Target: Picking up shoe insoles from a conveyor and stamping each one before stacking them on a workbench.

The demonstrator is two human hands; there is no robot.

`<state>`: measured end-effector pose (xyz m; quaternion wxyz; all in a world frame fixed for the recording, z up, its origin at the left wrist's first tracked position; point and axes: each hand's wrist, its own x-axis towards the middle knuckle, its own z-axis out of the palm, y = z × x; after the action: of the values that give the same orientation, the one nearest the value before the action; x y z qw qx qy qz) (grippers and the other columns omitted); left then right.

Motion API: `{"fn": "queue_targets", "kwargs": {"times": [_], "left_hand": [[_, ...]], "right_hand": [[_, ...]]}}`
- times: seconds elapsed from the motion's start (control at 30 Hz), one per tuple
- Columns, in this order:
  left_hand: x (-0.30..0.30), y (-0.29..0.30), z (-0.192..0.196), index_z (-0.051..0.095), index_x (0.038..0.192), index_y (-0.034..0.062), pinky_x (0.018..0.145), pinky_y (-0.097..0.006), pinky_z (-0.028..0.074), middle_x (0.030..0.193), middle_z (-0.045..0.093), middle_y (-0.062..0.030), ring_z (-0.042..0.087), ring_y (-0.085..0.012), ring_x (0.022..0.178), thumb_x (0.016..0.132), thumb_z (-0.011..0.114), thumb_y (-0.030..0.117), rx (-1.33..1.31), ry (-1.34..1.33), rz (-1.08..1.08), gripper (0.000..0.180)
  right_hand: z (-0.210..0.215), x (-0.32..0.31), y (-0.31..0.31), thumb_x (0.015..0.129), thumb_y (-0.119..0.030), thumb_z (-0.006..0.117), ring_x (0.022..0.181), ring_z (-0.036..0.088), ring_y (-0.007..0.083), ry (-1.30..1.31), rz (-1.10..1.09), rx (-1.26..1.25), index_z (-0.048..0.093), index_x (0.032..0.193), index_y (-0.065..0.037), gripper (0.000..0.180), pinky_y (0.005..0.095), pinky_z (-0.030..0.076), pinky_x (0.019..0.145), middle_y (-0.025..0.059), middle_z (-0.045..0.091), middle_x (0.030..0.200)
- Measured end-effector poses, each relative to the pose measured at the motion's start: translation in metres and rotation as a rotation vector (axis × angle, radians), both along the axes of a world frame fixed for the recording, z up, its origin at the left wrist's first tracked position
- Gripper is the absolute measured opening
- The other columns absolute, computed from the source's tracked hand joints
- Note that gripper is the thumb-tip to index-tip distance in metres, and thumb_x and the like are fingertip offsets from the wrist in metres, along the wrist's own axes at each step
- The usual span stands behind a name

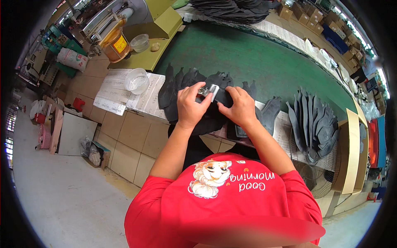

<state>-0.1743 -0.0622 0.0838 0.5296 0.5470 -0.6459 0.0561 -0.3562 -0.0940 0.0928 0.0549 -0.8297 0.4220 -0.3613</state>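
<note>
My left hand [192,105] is closed, thumb and fingers pinching a small shiny silver metal piece [213,91] that looks like a clip; its exact kind is blurred. Close beside it, my right hand [241,106] grips the edge of a dark grey flat piece [223,97] between thumb and fingers. The metal piece is over the top of that dark piece; I cannot tell whether it touches. More dark grey cut pieces [167,93] lie fanned out at the left of my hands. Another piece [270,113] rests just right of my right forearm.
A green-topped table [256,58] stretches ahead. A fanned stack of dark pieces [315,124] stands at the right beside a cardboard box [350,153]. A clear plastic tub [137,81] sits at the left, near a yellow-green machine [163,39]. A fan [316,177] stands below the table.
</note>
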Motion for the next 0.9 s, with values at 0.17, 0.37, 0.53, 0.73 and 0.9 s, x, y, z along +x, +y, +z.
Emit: {"fn": "queue_targets", "kwargs": {"times": [0.17,0.37,0.53,0.73,0.9], "left_hand": [[0.044,-0.012,-0.003,0.068,0.102,0.0065,0.068,-0.04,0.05,0.084,0.069,-0.0137,0.065,-0.032,0.072,0.072,0.078,0.016,0.018,0.183,0.189,0.033],[0.007,0.009,0.022,0.067,0.103,0.0077,0.074,-0.038,0.047,0.09,0.069,-0.0105,0.065,-0.0263,0.08,0.072,0.078,0.017,0.066,0.071,-0.006,0.033],[0.014,-0.007,0.009,0.068,0.107,0.0091,0.072,-0.037,0.049,0.09,0.07,-0.0122,0.065,-0.0288,0.077,0.074,0.077,0.016,0.137,0.027,0.073,0.034],[0.061,-0.024,-0.009,0.067,0.108,0.0031,0.065,-0.027,0.048,0.088,0.067,-0.0034,0.058,-0.0109,0.072,0.081,0.075,0.013,0.096,0.392,0.077,0.03],[0.074,-0.01,-0.014,0.066,0.111,-0.0007,0.069,-0.025,0.047,0.093,0.067,-0.0027,0.056,-0.0094,0.075,0.083,0.074,0.011,0.088,0.461,0.047,0.031]], "right_hand": [[0.004,-0.012,0.005,0.065,-0.024,0.078,0.089,0.063,0.0317,-0.033,0.009,-0.026,0.063,0.103,-0.004,0.046,0.0405,0.052,0.077,0.0127,0.064,0.094],[-0.001,-0.009,0.005,0.064,-0.022,0.078,0.087,0.063,0.0314,-0.016,0.056,-0.069,0.062,0.102,-0.003,0.046,0.0401,0.052,0.077,0.0128,0.064,0.093],[0.001,-0.013,0.007,0.063,-0.023,0.078,0.086,0.062,0.0309,-0.004,0.044,-0.103,0.062,0.101,-0.003,0.046,0.0399,0.052,0.077,0.0127,0.063,0.093],[0.035,-0.059,-0.027,0.068,-0.026,0.077,0.091,0.065,0.0327,-0.145,-0.24,-0.051,0.065,0.102,-0.003,0.043,0.0393,0.052,0.081,0.0155,0.066,0.098],[0.083,-0.203,-0.092,0.072,-0.045,0.068,0.104,0.063,0.0324,0.002,-0.899,0.02,0.066,0.111,-0.006,0.056,0.0416,0.051,0.089,0.0167,0.066,0.111]]}}
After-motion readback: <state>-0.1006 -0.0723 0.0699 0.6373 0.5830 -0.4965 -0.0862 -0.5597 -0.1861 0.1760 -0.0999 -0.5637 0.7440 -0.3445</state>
